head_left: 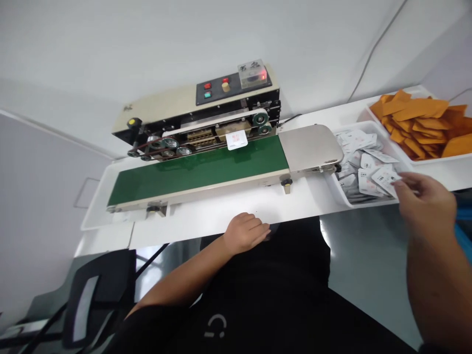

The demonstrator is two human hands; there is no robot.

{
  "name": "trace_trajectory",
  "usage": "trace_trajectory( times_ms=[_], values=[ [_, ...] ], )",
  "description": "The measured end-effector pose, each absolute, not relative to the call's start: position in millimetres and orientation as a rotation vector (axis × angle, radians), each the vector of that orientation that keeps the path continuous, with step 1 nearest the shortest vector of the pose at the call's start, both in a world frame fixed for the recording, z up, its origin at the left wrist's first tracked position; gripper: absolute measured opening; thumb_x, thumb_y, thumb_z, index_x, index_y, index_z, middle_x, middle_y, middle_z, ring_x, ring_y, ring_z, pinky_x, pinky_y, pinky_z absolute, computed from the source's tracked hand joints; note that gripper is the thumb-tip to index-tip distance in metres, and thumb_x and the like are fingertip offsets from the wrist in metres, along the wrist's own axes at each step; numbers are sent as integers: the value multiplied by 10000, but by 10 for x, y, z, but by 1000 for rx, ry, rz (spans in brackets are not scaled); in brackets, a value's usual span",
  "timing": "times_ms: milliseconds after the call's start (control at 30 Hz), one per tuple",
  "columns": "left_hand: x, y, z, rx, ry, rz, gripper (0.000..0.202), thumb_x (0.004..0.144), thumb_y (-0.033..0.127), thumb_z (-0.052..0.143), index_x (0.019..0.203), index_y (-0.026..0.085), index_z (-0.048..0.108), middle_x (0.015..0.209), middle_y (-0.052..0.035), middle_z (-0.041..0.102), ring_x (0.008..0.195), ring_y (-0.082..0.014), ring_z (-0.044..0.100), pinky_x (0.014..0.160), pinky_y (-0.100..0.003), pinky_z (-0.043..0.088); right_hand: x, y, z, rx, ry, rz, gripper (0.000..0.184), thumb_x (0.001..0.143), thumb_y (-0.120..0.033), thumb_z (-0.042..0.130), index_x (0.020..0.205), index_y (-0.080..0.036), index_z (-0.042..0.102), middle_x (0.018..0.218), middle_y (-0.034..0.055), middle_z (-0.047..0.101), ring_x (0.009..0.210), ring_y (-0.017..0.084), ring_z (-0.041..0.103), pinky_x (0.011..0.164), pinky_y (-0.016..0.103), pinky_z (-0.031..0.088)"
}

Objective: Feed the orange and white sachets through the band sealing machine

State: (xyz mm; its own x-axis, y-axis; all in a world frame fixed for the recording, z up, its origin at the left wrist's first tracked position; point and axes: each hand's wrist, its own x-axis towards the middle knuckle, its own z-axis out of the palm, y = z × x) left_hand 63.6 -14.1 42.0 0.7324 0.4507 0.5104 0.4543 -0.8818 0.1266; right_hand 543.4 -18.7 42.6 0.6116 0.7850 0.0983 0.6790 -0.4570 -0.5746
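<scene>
A band sealing machine (199, 105) stands on a white table (236, 206), with a green conveyor belt (199, 169) along its front. One small white pouch (236, 139) rides through the sealing head. My right hand (424, 204) reaches over a white tray (341, 194) of several white pouches (363, 164) and pinches one pouch (389, 178) at its fingertips. My left hand (245, 232) rests at the table's near edge, fingers curled loosely, with nothing visible in it.
A second white tray (438, 164) at the far right holds several orange packets (420, 123). A steel infeed plate (309, 145) sits at the belt's right end. A black chair (96, 295) stands below left. A cable runs up the wall.
</scene>
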Motion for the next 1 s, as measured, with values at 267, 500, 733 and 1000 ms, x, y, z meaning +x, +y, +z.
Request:
trace_trajectory(
  times_ms=[267,500,733,1000],
  values=[
    [375,-245,271,-2991,-853,-1002,106,1013,182,709,1114,179,741,787,-36,755,676,-187,664,661,-341,514,5985,534,358,-2607,-1688,453,652,1022,-562,578,1509,-130,619,1434,283,673,1227,377,638,1000,433,477],
    [232,-275,206,-3027,-877,-980,134,1010,145,709,1136,177,740,834,-46,783,709,-195,701,685,-353,540,5971,573,391,-2616,-1564,551,831,934,-703,695,1553,-162,578,1500,221,662,1242,358,643,1046,432,488],
    [207,-271,172,-3042,-906,-971,111,1018,143,699,1110,190,738,838,-37,789,713,-193,704,696,-358,558,5853,556,383,-2686,-1497,581,1060,778,-783,809,1621,-234,476,1554,203,585,1361,421,606,1134,508,517],
    [259,-296,147,-3053,-902,-950,96,1026,162,688,1101,185,742,847,-49,798,734,-208,723,702,-357,567,5598,600,430,-2582,-1460,518,1229,718,-675,941,1703,-303,309,1678,203,319,1497,423,464,1274,512,393]
  ],
)
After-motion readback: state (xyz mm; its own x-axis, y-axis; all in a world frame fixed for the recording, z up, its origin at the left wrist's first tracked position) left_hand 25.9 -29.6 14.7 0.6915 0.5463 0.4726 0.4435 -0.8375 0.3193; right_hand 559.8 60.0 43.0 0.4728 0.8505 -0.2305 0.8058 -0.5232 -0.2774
